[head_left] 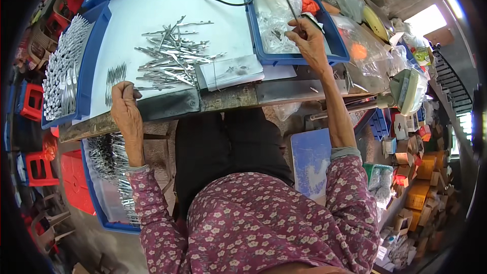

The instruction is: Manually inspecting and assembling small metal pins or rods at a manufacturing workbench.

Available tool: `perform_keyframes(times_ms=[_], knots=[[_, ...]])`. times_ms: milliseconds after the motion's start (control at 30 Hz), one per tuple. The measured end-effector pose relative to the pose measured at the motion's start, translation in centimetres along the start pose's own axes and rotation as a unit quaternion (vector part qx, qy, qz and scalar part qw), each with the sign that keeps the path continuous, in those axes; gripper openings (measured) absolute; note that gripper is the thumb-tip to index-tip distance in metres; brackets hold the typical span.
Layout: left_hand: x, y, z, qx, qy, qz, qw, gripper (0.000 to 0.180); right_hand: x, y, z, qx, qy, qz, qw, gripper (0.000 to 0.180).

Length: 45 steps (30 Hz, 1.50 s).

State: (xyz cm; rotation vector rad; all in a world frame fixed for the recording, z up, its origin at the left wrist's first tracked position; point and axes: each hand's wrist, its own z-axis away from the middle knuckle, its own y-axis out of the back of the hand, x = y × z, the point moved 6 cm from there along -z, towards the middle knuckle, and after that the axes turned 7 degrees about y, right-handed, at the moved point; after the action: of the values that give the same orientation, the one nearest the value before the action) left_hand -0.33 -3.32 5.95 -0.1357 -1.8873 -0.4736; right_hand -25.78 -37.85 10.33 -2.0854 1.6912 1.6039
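we pinch a thin dark rod [294, 14] in our right hand [310, 40] over the blue tray [304, 57] of clear bags, while our left hand [125, 107], fingers curled and seemingly empty, rests at the table edge [167, 107] near the loose metal pieces [172, 56].

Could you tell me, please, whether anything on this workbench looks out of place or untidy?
Nothing looks damaged. The metal pieces lie in a loose, crisscrossed heap on the white sheet, unlike the neat rows in the left tray. The right hand holds a thin tool.
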Motion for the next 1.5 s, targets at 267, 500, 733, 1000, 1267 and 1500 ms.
perform_keyframes(times_ms=[267,500,733,1000,1267,1500], knots=[[3.3,-5.1,2.7,-0.137,0.099,0.183,0.968,0.010,-6.6,-3.9,3.1,-0.013,-0.021,-0.142,0.990,0.021],[4.2,-8.3,4.6,-0.199,0.088,0.270,0.938,0.011,-13.2,-8.4,5.8,-0.088,0.126,-0.091,0.984,0.026],[4.9,-9.0,5.6,-0.219,0.086,0.276,0.932,0.012,-16.1,-9.5,7.5,-0.088,0.255,0.045,0.962,0.036],[5.4,-9.6,6.2,-0.240,0.084,0.287,0.924,0.012,-16.4,-9.3,8.4,-0.071,0.315,0.127,0.938,0.031],[4.9,-10.0,6.5,-0.227,0.083,0.311,0.919,0.011,-16.5,-9.0,8.6,-0.103,0.307,0.128,0.937,0.034],[3.3,-11.0,6.6,-0.226,0.116,0.323,0.912,0.010,-14.9,-9.2,8.2,-0.137,0.282,0.161,0.936,0.033]])
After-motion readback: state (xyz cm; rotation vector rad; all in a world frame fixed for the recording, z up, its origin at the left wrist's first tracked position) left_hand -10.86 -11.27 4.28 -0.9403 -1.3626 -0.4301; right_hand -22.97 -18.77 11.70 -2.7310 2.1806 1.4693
